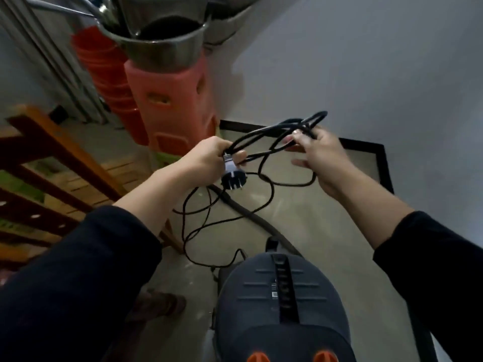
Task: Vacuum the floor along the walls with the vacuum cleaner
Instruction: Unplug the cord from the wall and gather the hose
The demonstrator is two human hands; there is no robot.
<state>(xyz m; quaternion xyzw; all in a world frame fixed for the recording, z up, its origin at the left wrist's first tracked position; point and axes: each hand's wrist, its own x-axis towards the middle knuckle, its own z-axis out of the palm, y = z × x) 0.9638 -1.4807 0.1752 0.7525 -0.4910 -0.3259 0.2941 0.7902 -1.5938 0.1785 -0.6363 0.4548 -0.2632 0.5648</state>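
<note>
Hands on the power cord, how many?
2: left hand grips the cord just above the plug; right hand pinches its looped end.

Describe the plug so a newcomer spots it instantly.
Start at the grey vacuum cleaner at bottom centre and follow its cord up to the left hand. The plug hangs under that hand: the only round black head with metal prongs among plain cord loops.

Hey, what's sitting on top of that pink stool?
A steel pot sits on the stool, with a metal utensil standing in it. Its inside is dark, so any other contents are hidden.
</note>
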